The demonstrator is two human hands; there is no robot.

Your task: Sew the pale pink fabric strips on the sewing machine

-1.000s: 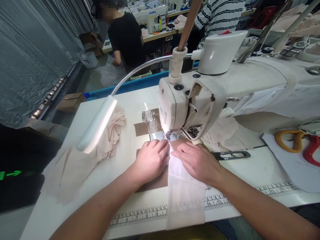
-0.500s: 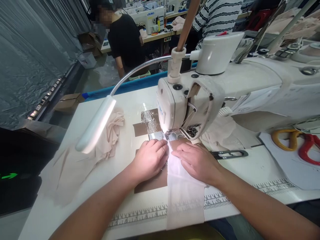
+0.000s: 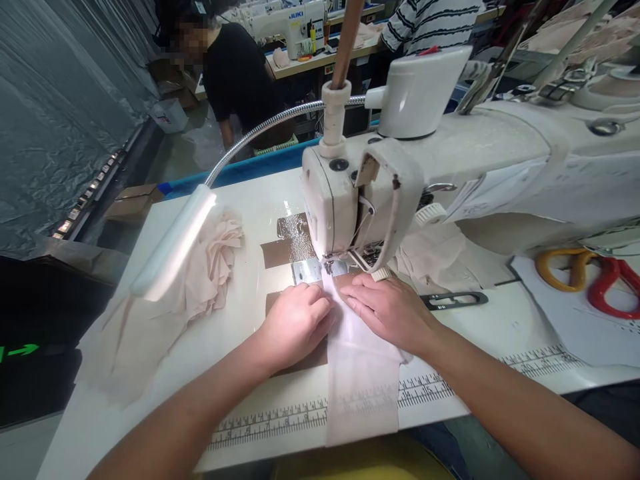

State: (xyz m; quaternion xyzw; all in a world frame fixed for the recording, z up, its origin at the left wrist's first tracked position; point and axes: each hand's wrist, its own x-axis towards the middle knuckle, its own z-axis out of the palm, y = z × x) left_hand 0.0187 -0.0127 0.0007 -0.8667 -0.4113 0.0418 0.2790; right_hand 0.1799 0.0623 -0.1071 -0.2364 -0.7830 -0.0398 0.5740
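Observation:
A strip of pale pink fabric (image 3: 363, 400) runs from under the needle area of a white sewing machine (image 3: 333, 207) down over the table's front edge. My left hand (image 3: 295, 327) lies at the strip's left edge, fingers bent and together on the cloth, thumb hidden. On the other side my right hand (image 3: 387, 310) presses the fabric with its fingers close together, pointing at the needle. Both hands are just in front of the presser foot (image 3: 327, 265). Brown tape patches (image 3: 280, 253) and a metal plate (image 3: 306, 271) surround the needle area.
Crumpled pink fabric (image 3: 215, 260) lies at left under a bendable lamp (image 3: 175, 243). Black thread snips (image 3: 455, 301), yellow-handled scissors (image 3: 565, 269) and red-handled scissors (image 3: 615, 287) lie at right. A printed ruler (image 3: 270, 427) runs along the front edge. Two people work behind.
The view has shifted slightly. My left hand has drawn back a little from the needle, while my right fingers have slid a little forward. Both stay on the fabric.

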